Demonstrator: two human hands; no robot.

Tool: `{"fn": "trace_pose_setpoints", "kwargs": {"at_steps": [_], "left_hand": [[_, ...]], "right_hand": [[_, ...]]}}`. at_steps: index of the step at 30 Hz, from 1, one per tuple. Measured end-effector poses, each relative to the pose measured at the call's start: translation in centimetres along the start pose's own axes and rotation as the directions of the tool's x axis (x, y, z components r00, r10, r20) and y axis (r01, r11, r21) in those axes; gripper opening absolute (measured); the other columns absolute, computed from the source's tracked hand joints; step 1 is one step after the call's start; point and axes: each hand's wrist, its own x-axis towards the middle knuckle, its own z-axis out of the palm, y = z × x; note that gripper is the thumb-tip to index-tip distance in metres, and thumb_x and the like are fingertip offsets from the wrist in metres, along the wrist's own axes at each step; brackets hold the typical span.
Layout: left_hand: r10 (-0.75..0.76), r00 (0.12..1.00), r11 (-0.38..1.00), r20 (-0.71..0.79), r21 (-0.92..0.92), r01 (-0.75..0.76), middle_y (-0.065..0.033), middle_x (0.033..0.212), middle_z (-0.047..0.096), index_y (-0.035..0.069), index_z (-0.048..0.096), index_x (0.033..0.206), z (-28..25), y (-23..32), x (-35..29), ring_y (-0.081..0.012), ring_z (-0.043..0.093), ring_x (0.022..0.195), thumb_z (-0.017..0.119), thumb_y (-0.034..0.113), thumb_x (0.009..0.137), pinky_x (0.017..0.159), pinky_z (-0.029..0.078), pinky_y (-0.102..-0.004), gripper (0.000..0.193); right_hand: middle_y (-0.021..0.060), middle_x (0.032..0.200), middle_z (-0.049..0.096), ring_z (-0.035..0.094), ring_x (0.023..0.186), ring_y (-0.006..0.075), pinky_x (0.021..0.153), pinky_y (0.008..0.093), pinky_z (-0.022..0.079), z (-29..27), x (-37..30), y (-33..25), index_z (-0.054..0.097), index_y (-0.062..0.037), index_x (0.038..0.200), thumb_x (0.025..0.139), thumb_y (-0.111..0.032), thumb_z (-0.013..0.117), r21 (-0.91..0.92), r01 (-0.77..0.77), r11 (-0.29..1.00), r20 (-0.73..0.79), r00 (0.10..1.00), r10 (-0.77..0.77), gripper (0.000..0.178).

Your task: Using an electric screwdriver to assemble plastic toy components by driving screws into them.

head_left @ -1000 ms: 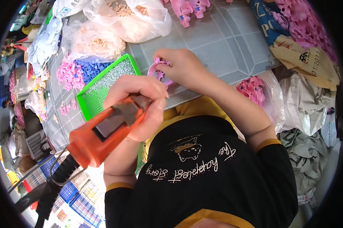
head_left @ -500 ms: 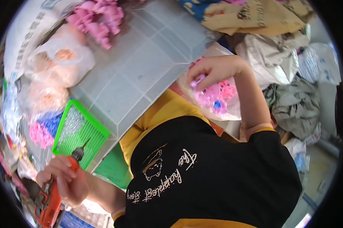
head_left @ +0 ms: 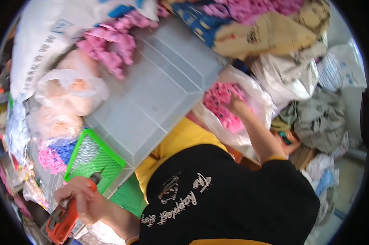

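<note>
My left hand (head_left: 84,198) is wrapped round an orange power drill (head_left: 64,220). The drill's dark chuck and thin bit point up over a green mesh basket (head_left: 115,157), which has small silvery pieces (head_left: 87,148) heaped at its far end. On the other side, my right hand (head_left: 238,107) reaches into an open clear plastic bag (head_left: 261,96) full of small bright pink parts (head_left: 222,98) with dark spots. Its fingers are sunk among these parts and blurred, so their grip is hidden.
Larger pink plastic pieces (head_left: 119,45) lie on the grey tabletop (head_left: 164,81). Peach-filled bags (head_left: 66,96) and small pink (head_left: 51,160) and blue parts crowd its left side. A printed tan sack (head_left: 270,34) and grey cloth (head_left: 321,118) stand right.
My right hand has gone deeper into the bag; the shiny lilac-pink piece under it is out of sight. The drill has shifted slightly rightward and down in view as the whole view moved.
</note>
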Motion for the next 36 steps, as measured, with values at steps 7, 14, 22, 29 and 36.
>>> {"fn": "trace_pose_setpoints", "kwargs": {"at_steps": [7,14,22,29,36], "left_hand": [[-0.017,1.0,0.998,0.005,-0.063,0.017,-0.0099,0.056,0.049,0.0,0.048,0.092,-0.2,0.3,-0.1,-0.0186,0.048,0.045,0.061,0.004,0.073,0.052,0.046,-0.0345,0.023],[-0.067,0.998,0.995,-0.012,-0.072,0.066,-0.0105,0.06,0.051,0.0,0.045,0.096,-0.9,1.2,-0.9,-0.0212,0.051,0.05,0.061,0.001,0.074,0.055,0.047,-0.0366,0.026],[-0.052,0.989,0.997,-0.142,0.046,0.059,-0.0104,0.064,0.055,0.0,0.047,0.099,-4.4,1.9,-1.0,-0.0203,0.055,0.056,0.054,-0.01,0.072,0.059,0.05,-0.0348,0.029],[-0.144,0.971,0.975,-0.191,0.142,0.173,-0.0089,0.064,0.055,0.001,0.048,0.096,-7.8,1.8,-3.2,-0.0168,0.055,0.055,0.054,-0.016,0.072,0.058,0.05,-0.0318,0.03],[-0.122,0.986,0.98,-0.113,0.144,0.138,-0.0086,0.061,0.047,0.001,0.045,0.101,-8.7,1.2,-3.6,-0.0187,0.046,0.052,0.053,-0.003,0.076,0.057,0.042,-0.0343,0.027]], "right_hand": [[0.0065,0.103,0.069,0.065,0.084,0.016,0.078,0.0316,0.051,-22.9,6.7,-17.8,0.069,-0.0035,0.108,0.089,-0.028,0.065,0.694,-0.066,0.716,0.705,0.264,-0.659,0.031],[0.0085,0.093,0.066,0.065,0.087,0.0193,0.077,0.0321,0.051,-25.3,14.3,-33.7,0.059,-0.0031,0.111,0.087,-0.019,0.066,0.634,0.576,0.516,-0.249,0.784,-0.569,0.029],[0.0241,0.095,0.066,0.063,0.093,0.0429,0.079,0.0539,0.049,-21.4,20.4,-42.8,0.059,-0.0024,0.107,0.086,-0.014,0.053,0.125,0.656,0.744,-0.238,0.748,-0.619,0.024],[0.0206,0.112,0.063,0.061,0.102,0.037,0.088,0.0423,0.049,-21.6,15.8,-39.1,0.059,-0.0019,0.118,0.084,-0.008,0.057,0.115,0.645,0.756,-0.217,0.759,-0.614,0.035],[0.0084,0.098,0.065,0.06,0.089,0.0165,0.079,0.0284,0.048,-19.8,9.7,-36.0,0.057,-0.0021,0.117,0.084,-0.005,0.054,0.668,0.411,0.621,-0.043,0.854,-0.519,0.033]]}}
